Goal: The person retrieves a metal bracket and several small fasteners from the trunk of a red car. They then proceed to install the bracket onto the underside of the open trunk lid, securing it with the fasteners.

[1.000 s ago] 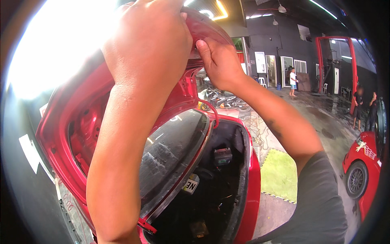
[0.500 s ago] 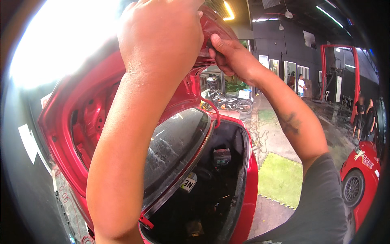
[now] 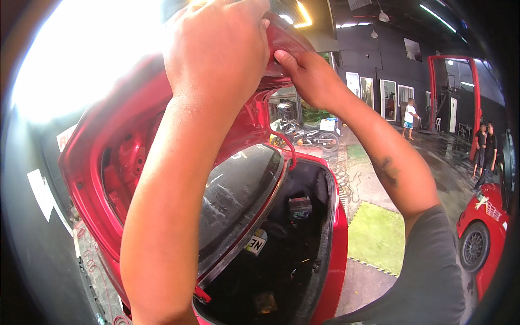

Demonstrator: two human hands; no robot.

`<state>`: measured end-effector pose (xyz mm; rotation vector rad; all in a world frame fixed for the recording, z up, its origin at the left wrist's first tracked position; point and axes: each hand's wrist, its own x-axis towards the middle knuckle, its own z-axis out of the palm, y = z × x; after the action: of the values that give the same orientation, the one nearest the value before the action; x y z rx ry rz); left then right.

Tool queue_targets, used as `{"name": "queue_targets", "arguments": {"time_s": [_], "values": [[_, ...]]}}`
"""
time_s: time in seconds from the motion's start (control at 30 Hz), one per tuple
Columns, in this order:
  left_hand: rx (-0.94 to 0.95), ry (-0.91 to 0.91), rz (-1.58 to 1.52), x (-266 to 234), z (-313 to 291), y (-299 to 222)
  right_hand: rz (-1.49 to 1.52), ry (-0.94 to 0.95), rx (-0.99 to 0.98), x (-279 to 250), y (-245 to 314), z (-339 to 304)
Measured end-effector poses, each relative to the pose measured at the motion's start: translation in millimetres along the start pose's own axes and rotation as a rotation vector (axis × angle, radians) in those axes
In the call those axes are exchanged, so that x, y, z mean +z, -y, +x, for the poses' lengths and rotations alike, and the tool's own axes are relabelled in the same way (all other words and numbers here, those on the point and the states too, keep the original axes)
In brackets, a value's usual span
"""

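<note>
A red trunk lid stands raised above the open trunk of a car. My left hand is up against the lid's upper part, back of the hand toward me. Its fingers curl at the top edge of the picture, and a blurred dark thing shows beside them; what it is I cannot make out. At the lid's edge my right hand presses its thumb on the red metal, the other fingers hidden behind the rim. Below the lid lies the dusty rear window.
Inside the trunk are a car battery and a license plate. Beyond the car stands a motorcycle. A green mat lies on the floor at right, near another red car. Several people stand farther back.
My view has shifted slightly. My right thumb has slid a little left on the lid's edge and its fingers have gone behind it. A distant person in white has moved right.
</note>
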<state>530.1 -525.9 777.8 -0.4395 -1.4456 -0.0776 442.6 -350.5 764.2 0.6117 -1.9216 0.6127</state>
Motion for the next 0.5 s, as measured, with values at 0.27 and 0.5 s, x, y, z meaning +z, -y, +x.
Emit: {"name": "queue_targets", "arguments": {"time_s": [0.27, 0.5], "values": [[-0.035, 0.029, 0.058, -2.2, 2.2, -9.6, -0.077, -0.236, -0.288, 21.9, -27.1, 0.9], [0.073, -0.204, 0.012, 25.9, 2.6, 8.1, -0.403, -0.355, -0.672, 19.9, -51.8, 19.9]]}}
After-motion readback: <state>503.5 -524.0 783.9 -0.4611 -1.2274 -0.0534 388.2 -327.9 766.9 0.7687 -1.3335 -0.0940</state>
